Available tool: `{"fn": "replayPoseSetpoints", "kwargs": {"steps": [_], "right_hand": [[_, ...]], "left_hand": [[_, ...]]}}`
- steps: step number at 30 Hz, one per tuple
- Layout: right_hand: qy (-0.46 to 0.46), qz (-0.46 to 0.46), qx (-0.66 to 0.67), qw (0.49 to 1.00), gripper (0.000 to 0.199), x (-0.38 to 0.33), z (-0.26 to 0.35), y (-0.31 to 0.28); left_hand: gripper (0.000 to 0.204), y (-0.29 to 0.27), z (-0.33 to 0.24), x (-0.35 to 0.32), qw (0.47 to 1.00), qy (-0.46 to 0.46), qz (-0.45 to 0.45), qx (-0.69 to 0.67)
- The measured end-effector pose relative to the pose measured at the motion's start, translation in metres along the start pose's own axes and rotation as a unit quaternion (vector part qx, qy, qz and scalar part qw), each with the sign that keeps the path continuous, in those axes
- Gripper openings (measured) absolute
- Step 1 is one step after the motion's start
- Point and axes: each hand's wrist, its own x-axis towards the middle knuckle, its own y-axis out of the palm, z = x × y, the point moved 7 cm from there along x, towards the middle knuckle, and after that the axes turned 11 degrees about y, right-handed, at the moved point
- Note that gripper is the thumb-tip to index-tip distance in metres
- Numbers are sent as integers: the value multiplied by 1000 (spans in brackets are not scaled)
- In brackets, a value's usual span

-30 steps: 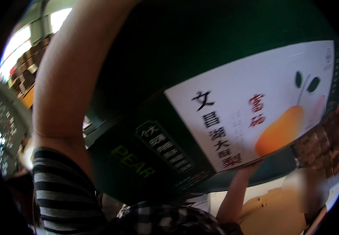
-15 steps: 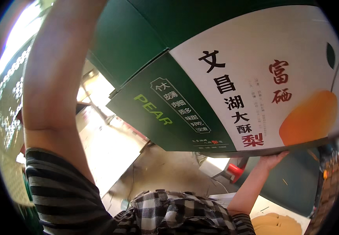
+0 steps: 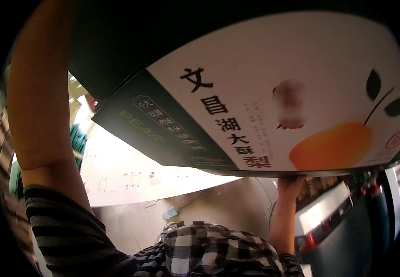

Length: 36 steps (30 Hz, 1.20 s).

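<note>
A large green and white cardboard box (image 3: pixel 338 60), printed with an orange pear and leaves, is held up in front of me and fills the upper part of the head view. It hangs tilted, its lower edge running across above my torso. My right hand (image 3: pixel 290 184) grips that lower edge from beneath, right of the middle; its fingertips are hidden by the box. On the left, my raised left arm (image 3: pixel 40 111) passes beside the box and up out of the picture, so that hand is out of sight.
A white table (image 3: pixel 121 187) with faint drawings on it lies below the box at left. On the floor is a small grey-blue object (image 3: pixel 171 213) with a cord. At right stands a white, red and dark unit (image 3: pixel 322 212). Something green (image 3: pixel 77 138) shows behind my left arm.
My view has swung round with the box, so the table and floor below have shifted. In the picture the box sits further left, and my right hand stays under its lower edge.
</note>
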Motion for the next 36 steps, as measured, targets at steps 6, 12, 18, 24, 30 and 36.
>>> {"fn": "replayPoseSetpoints", "kwargs": {"steps": [6, 12, 18, 24, 30, 36], "right_hand": [[280, 103, 85, 951, 51, 18, -190, 37], [441, 121, 180, 871, 49, -17, -340, 34], [493, 152, 310, 798, 50, -69, -448, 65], [568, 147, 214, 781, 40, -105, -497, 89], [672, 92, -324, 660, 38, -101, -419, 25], [424, 270, -600, 623, 44, -61, -345, 44]], "left_hand": [[45, -25, -1, -19, 985, 10, 170, 11], [37, -65, 49, -86, 956, -103, 263, 75], [69, -112, 69, -133, 909, -201, 259, 257], [55, -109, 79, -160, 870, -163, 370, 282], [52, -68, 130, -245, 888, -181, 314, 282], [50, -71, 146, -257, 888, -233, 317, 237]]}}
